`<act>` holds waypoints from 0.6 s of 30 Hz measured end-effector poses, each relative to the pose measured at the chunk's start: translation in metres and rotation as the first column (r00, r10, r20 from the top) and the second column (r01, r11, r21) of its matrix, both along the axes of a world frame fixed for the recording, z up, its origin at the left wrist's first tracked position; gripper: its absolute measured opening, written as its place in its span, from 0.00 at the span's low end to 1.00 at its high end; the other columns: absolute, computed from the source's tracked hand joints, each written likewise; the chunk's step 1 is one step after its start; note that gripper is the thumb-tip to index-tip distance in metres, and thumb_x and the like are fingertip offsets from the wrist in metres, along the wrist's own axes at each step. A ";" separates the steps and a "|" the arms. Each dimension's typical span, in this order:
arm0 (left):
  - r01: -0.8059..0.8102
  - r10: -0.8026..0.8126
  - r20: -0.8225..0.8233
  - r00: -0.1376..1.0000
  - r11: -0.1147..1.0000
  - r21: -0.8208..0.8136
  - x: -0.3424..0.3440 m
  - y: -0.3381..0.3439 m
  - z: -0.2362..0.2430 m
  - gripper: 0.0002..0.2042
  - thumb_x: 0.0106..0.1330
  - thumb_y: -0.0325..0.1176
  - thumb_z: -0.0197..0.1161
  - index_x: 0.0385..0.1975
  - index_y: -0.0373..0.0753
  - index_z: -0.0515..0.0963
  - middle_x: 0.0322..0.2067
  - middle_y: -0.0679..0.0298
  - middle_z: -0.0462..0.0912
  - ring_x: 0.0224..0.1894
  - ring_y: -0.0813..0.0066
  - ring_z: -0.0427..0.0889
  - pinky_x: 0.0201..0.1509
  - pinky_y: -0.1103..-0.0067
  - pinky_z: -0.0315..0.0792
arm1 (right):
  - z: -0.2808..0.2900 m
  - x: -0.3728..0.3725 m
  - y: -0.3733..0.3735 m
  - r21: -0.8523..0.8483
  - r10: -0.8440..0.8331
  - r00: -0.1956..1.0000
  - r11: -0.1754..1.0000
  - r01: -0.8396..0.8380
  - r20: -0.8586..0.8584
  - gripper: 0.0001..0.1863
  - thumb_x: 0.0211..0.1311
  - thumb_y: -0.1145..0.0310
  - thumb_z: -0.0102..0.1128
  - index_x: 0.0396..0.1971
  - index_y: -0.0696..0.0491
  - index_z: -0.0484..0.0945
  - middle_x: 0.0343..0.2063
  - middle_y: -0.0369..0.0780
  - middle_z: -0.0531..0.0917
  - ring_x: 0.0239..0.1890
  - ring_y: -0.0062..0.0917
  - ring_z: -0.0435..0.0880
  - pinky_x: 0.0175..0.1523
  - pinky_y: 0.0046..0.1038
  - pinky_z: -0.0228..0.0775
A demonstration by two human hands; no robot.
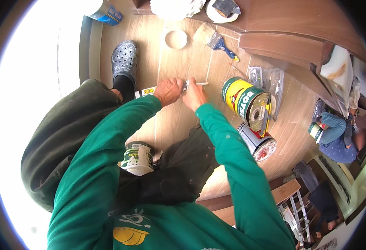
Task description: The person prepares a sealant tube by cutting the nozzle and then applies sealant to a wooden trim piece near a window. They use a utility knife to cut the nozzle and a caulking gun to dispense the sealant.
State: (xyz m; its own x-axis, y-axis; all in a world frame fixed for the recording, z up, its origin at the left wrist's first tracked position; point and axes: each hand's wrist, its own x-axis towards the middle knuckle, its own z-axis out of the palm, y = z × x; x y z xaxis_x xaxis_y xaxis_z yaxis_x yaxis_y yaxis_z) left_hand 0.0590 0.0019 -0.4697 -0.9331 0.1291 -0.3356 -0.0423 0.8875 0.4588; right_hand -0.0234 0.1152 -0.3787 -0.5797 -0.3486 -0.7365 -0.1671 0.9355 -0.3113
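Between my knees, above the wood-look floor, a white sealant cartridge (144,92) with a printed label lies crosswise in my grip. My left hand (168,91) is wrapped round its body. At the other end, my right hand (195,96) has its fingers closed by the pale, thin nozzle (202,83). Something small and dark shows between the two hands, too covered to make out. My right fingertips are partly hidden.
A wide paintbrush (215,41) and a round cream lid (176,39) lie ahead. Paint cans (240,96) (256,141) stand right, a yellow-handled tool (267,114) atop one. A white-green tub (137,158) sits near my leg. Far right, another person (339,143) crouches.
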 end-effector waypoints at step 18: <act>-0.330 0.222 0.615 0.756 0.942 0.066 -0.012 -0.015 0.038 0.18 0.46 0.35 0.68 0.38 0.33 0.84 0.35 0.46 0.86 0.40 0.52 0.87 0.48 0.65 0.80 | -0.005 0.039 0.009 -0.034 -0.105 0.982 0.994 0.101 -0.155 0.22 0.63 0.72 0.54 0.57 0.53 0.63 0.29 0.56 0.84 0.34 0.55 0.83 0.39 0.55 0.73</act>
State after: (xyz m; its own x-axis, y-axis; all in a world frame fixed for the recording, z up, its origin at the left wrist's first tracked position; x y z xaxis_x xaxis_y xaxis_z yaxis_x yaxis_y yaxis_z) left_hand 0.0467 -0.0131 -0.4314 -0.5588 -0.0008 -0.8293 -0.5840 0.7103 0.3929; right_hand 0.0153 0.1245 -0.3840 -0.7207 -0.2987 -0.6257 -0.1187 0.9423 -0.3130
